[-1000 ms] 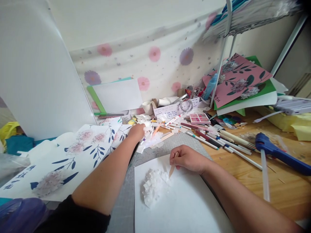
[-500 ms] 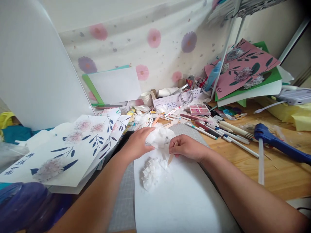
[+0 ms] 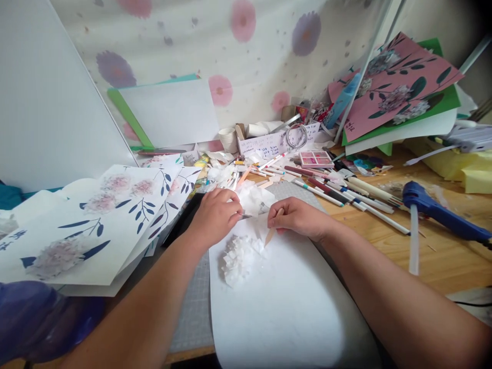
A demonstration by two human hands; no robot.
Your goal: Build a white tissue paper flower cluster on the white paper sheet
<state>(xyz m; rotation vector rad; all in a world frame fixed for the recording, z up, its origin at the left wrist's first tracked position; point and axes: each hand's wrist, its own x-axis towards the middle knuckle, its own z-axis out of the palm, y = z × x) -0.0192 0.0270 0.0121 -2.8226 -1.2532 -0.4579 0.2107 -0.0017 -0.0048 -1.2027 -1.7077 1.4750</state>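
Observation:
On a white sheet of paper (image 3: 277,307) sits a ruffled white paper flower (image 3: 242,259), left of the middle. My right hand (image 3: 298,219) is closed around a flat wooden stick (image 3: 271,234), its pointed lower end beside the flower's right edge. Across from it, my left hand (image 3: 217,212) has thumb and fingers drawn together; a thin greyish tip shows at them, but I cannot make out what it is. Crumpled white tissue (image 3: 255,197) lies between and behind my two hands.
Floral pictures on white sheets (image 3: 103,220) lie at the left. Behind are scattered pens (image 3: 319,195), a paper cup (image 3: 228,139) and a pink palette (image 3: 315,159). A blue glue gun (image 3: 442,210) rests at the right. A grey cutting mat (image 3: 192,312) lies under the paper.
My left hand has gone from spread fingers at the tissue to a pinch just in front of it. The right hand keeps its hold on the stick. The view has tilted down slightly.

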